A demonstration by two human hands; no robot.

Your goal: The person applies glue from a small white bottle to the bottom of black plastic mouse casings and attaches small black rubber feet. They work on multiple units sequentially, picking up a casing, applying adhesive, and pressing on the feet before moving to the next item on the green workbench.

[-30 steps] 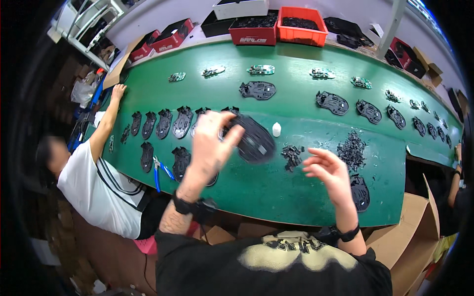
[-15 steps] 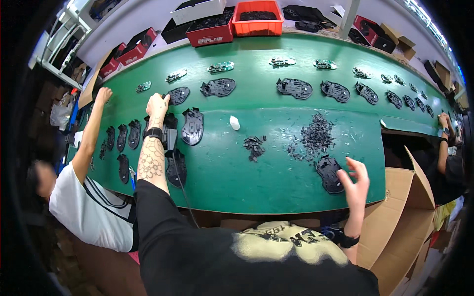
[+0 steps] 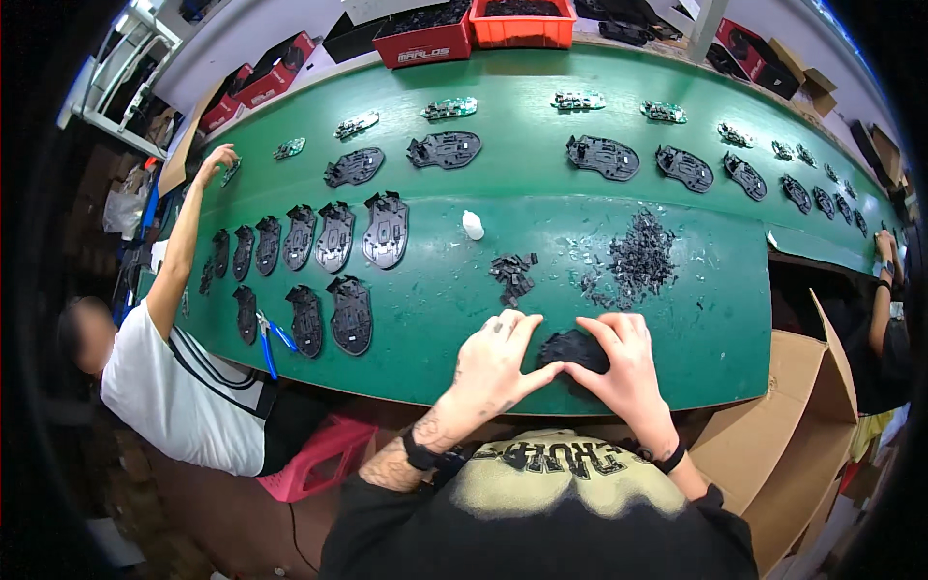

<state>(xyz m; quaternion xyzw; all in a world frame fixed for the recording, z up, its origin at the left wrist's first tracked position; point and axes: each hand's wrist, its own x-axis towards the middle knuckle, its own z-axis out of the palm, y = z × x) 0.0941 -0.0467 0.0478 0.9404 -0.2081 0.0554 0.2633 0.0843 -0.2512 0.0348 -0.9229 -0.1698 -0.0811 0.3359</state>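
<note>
Near the front edge of the smooth green surface [image 3: 425, 324], left hand [image 3: 496, 360] and right hand [image 3: 626, 369] — curved, half open — hold a rounded black plastic shell [image 3: 577, 349] between them, thumb tips close together.

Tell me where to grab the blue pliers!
Probably by both blue handles of the pliers, coming from the near edge of the green table. The handles spread apart and point that way, while the metal tip points away, with a black shell to its left and another to its right.
</note>
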